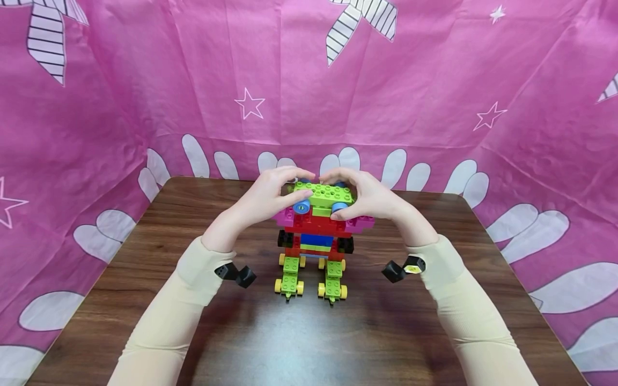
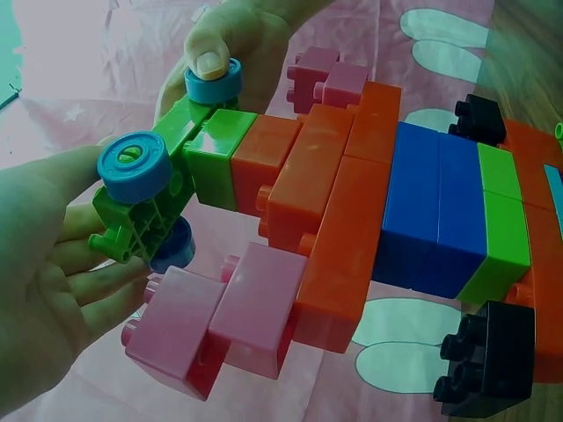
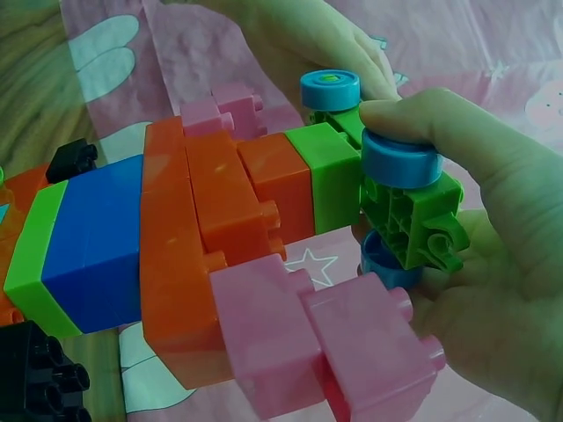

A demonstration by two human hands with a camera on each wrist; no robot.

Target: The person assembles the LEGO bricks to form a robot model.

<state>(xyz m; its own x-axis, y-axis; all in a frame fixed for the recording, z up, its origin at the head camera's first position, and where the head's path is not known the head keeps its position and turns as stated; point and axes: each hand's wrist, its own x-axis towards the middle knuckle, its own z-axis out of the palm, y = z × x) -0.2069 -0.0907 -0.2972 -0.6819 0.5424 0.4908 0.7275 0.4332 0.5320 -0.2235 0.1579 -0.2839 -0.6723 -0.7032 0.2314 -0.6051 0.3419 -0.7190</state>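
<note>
A figure of toy building blocks stands upright on the table. Its topmost part is a green wheeled block base (image 1: pixel 323 194) with blue wheels (image 3: pixel 400 160), above a small green block (image 2: pixel 220 158). My left hand (image 1: pixel 267 195) grips the left end of this base, thumb in front and fingers behind. At the right end my right hand (image 1: pixel 374 195) holds it, thumb pressed on a blue wheel. Beneath come red blocks (image 2: pixel 339 255), pink blocks (image 3: pixel 264 330) at both sides, blue blocks (image 2: pixel 431 211) and black blocks (image 2: pixel 488 360). Two green wheeled bases (image 1: pixel 333 279) with yellow wheels form its feet.
The brown wooden table (image 1: pixel 193 321) carries the figure near its middle. A pink cloth (image 1: pixel 299 80) with stars and white shapes hangs behind and along both sides. Small black devices (image 1: pixel 236 274) sit on both wrists over pale sleeves (image 1: pixel 159 327).
</note>
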